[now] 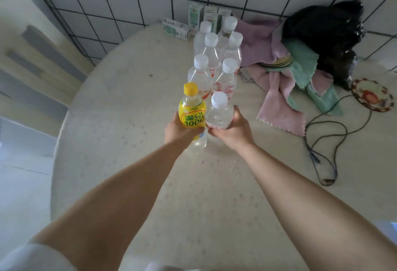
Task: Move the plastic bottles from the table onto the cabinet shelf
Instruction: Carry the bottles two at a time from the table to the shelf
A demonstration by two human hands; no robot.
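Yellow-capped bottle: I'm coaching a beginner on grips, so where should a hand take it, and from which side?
Around the labelled mid-body, from the near left, as the left hand grips the yellow-capped bottle now. It stands upright, its body is round, and the white-capped bottle in the right hand crowds its right side.

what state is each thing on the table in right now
yellow-capped bottle: capped, upright, gripped by left hand
near clear bottle: capped, upright, gripped by right hand
six clear bottles: capped, upright, standing in two rows on the table
cloths: crumpled in a heap
cartons: most upright, one lying down
cable: loose on the table
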